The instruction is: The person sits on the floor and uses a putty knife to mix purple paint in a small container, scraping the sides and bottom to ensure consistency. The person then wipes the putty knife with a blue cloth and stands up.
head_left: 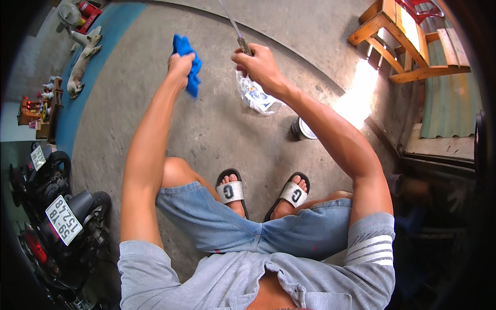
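My left hand (181,68) is raised over the floor, its fingers closed around a crumpled blue cloth (192,77). To its right, my right hand (260,64) grips a tool with a worn, dark handle (244,46); a long, thin, pale blade or shaft (230,18) points up and away from me. Its exact kind cannot be made out. The cloth and the tool are apart. Below my right hand lies a clear plastic bag (257,98) with printed contents. A dark can with a light top (305,129) stands beside my right forearm, which partly hides it.
I sit low over a concrete floor (206,134), my sandalled feet (232,191) below my hands. Two motorbikes (85,227) stand at the left, and a pale dog (82,64) lies on a blue floor strip. Wooden furniture (408,51) is at the far right.
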Demonstrator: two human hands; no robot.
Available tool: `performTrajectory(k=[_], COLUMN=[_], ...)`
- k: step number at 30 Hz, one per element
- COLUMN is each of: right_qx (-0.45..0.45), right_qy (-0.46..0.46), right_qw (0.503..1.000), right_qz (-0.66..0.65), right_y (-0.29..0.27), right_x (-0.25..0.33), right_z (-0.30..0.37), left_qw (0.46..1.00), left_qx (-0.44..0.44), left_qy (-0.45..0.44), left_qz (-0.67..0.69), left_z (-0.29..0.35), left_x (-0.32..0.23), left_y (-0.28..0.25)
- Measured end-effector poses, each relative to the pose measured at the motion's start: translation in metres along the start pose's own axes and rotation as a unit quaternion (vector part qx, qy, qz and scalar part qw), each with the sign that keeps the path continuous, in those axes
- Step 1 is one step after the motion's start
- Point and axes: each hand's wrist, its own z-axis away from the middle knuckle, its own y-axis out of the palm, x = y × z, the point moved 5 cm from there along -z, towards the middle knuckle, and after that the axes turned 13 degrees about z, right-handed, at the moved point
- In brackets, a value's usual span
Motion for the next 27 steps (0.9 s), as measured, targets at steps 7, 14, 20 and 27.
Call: performTrajectory(k=[7, 14, 20, 27], right_qx=[-0.091, -0.185, -0.237, -0.249], right_qy=[0.026, -0.094, 0.126, 0.087], right_qw=[0.977, 0.89, 0.84, 0.836], right_qz=[0.192, 0.405, 0.472, 0.482], right_y=[-0.034, -0.113, -0.107, -0.099], right_x=[-0.048, -0.067, -0.182, -0.186], right_z=[-0.023, 0.082, 0.213, 0.225], left_qw=[0.985, 0.981, 0.975, 0.977], left_qx=[0.137, 0.178, 0.202, 0.193], left_qy=[-0.095, -0.061, -0.072, -0.011], left_qz=[-0.034, -0.042, -0.05, -0.091], left_z=[0.02, 0.032, 0.013, 0.005], left_x=[0.006, -0.021, 0.003, 0.001], left_y=[0.003, 0.006, 0.009, 0.017])
